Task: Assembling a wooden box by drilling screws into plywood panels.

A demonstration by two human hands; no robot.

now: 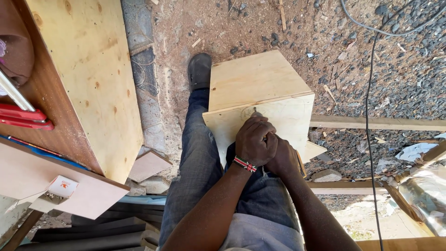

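Here, left hand (pixel 253 142) and right hand (pixel 282 155), fingers clenched tight together round a tool (pixel 257 113) against the plywood box (pixel 260 93).

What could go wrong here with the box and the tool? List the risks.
1. Both hands, left hand over right hand, press a tool tip into the plywood box; a slip could jab the leg.
2. The box rests only against the leg and could shift.
3. The black cable on the ground could trip someone.
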